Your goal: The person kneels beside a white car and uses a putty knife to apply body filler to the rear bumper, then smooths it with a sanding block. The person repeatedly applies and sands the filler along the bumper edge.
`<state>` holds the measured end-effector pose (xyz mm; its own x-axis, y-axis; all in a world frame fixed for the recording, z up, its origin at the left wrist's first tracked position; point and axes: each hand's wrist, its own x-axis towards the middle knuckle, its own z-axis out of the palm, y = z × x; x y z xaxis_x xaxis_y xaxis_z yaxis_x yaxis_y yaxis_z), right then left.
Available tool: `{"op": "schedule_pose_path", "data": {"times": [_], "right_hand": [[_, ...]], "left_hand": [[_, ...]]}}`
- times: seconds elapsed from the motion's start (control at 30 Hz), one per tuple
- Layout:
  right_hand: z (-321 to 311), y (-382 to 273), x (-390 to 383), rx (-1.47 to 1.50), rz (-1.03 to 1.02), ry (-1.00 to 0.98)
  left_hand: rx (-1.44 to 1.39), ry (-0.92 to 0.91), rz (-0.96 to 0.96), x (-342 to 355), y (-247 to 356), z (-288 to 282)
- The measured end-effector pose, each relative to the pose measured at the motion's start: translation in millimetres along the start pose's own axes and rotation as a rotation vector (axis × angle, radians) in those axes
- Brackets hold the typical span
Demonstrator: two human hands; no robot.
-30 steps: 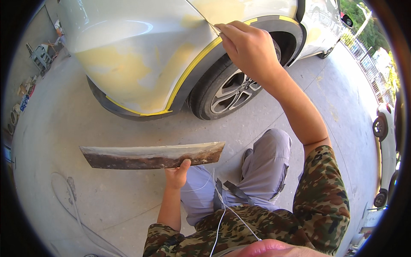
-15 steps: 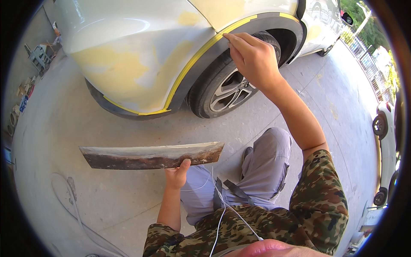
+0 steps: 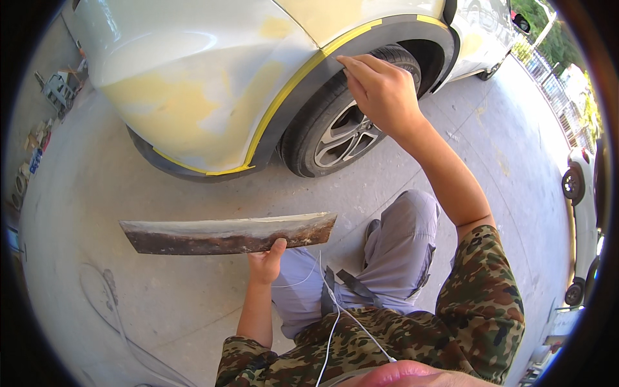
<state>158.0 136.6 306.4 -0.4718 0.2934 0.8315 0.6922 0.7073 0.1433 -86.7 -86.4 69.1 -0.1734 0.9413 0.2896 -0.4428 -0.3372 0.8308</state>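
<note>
My left hand (image 3: pixel 265 263) grips a long, thin board (image 3: pixel 225 235) by its near edge, thumb on top. The board is dark brown and stained below, with a smooth grey-white coating along its far part. My right hand (image 3: pixel 385 93) is raised over the front of the wheel (image 3: pixel 348 138), fingers pinched together. Their tips are at the dark wheel-arch trim (image 3: pixel 387 33), near yellow masking tape (image 3: pixel 274 113) along the body edge. Anything between those fingertips is too small or hidden to make out.
The white car's bumper (image 3: pixel 161 71) carries sanded yellowish patches (image 3: pixel 161 103). A hose or cable (image 3: pixel 116 316) lies on the concrete floor at lower left. A grey stand (image 3: pixel 58 91) and clutter line the left wall. Another white car (image 3: pixel 580 213) stands far right.
The car has shifted slightly left in view. My right fingertips have come a little away from the tape, onto the trim side. My left hand and the board are nearly still.
</note>
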Motion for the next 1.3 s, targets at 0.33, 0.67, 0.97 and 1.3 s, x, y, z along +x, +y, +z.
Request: {"op": "schedule_pose_path", "data": {"times": [0.33, 0.67, 0.97, 1.3], "right_hand": [[-55, -46, -57, 0.924, 0.622, -0.270], [-58, -53, -106, 1.116, 0.229, -0.545], [8, -53, -73, 1.022, 1.128, 0.276], [76, -86, -31, 1.318, 1.244, 0.795]], "left_hand": [[-0.167, -0.090, 0.079, 14, -9, -8], [-0.289, -0.107, 0.128, 31, -2, -13], [-0.288, -0.004, 0.179, 35, 24, -22], [-0.151, 0.077, 0.195, 17, 45, -36]]}}
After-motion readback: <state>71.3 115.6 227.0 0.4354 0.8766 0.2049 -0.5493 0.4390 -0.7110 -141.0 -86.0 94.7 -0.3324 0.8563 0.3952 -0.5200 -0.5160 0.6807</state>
